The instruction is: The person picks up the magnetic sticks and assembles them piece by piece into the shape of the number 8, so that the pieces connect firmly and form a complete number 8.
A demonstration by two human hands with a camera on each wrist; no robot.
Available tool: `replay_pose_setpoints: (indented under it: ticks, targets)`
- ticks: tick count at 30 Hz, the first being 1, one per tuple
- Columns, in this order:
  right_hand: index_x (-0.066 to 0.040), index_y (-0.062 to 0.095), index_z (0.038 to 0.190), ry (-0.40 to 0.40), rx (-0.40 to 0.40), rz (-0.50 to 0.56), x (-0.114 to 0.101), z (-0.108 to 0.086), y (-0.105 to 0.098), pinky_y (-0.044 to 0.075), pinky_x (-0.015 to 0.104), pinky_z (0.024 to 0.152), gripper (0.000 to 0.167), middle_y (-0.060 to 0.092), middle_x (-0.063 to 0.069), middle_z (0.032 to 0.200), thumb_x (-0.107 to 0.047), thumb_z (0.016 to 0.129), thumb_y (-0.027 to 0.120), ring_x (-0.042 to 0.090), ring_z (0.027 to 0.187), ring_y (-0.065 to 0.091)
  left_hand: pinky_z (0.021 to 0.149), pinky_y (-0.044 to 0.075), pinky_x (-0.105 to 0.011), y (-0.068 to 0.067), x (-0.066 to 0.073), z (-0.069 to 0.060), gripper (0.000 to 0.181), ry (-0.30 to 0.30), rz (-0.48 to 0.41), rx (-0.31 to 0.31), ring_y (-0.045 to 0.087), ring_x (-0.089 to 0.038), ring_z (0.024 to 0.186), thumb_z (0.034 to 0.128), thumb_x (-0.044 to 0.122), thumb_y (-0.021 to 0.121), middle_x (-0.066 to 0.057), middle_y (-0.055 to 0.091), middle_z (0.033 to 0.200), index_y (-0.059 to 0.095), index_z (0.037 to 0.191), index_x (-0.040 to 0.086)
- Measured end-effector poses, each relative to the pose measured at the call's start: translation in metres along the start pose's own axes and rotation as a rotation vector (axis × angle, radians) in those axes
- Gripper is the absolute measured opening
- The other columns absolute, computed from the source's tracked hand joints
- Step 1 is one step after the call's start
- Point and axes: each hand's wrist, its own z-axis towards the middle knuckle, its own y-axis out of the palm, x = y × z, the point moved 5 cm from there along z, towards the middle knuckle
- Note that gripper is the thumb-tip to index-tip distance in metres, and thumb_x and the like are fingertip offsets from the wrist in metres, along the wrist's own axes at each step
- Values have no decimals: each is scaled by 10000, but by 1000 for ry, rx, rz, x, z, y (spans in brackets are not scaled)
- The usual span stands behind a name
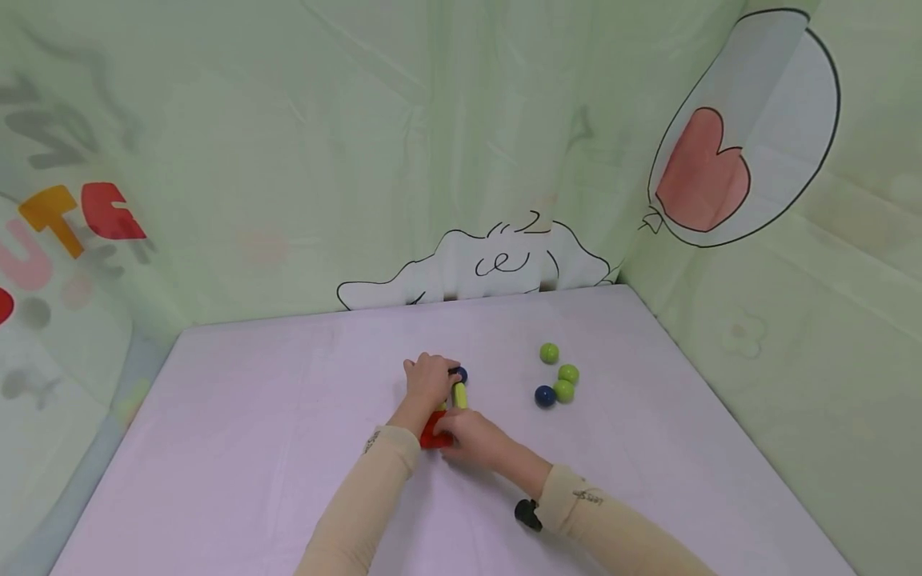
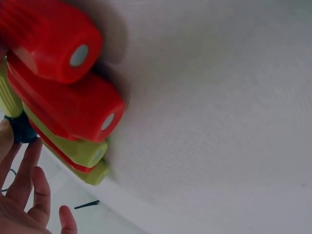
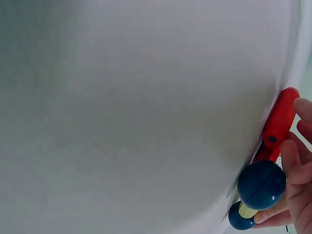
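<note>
The left hand [image 1: 428, 379] [image 2: 27, 204] pinches a dark blue ball [image 1: 462, 374] [image 2: 20, 127] between thumb and fingertip, its other fingers spread. A yellow-green rod [image 1: 460, 395] [image 2: 9, 95] meets that ball. Nearer the wearer, the right hand [image 1: 471, 437] [image 3: 298, 168] holds a red rod [image 1: 435, 432] [image 3: 280, 118] with its fingertips. In the left wrist view, red rods [image 2: 73, 105] with pale round ends lie beside yellow-green rods [image 2: 80, 146]. A large blue ball [image 3: 262, 185] and a smaller-looking one [image 3: 240, 216] show below the red rod in the right wrist view.
Three green balls [image 1: 550, 353] [image 1: 568, 374] [image 1: 564, 391] and a dark blue ball [image 1: 545, 396] lie right of the hands on the pale table [image 1: 238, 416]. A black object [image 1: 528, 514] sits by the right sleeve. Printed curtains surround the table's back and sides.
</note>
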Motion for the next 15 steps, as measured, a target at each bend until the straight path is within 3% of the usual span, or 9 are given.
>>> replay_pose_setpoints:
  ticks: [15]
  targets:
    - [-93, 695, 884, 48, -13, -142, -6, 1, 4, 456, 187, 676, 159, 620, -22, 833, -112, 737, 754, 86, 744, 526, 818, 339, -451, 0, 0, -1, 333, 0, 9, -7, 500, -191, 844, 849, 359, 628, -5, 651, 1032, 647, 1166, 259]
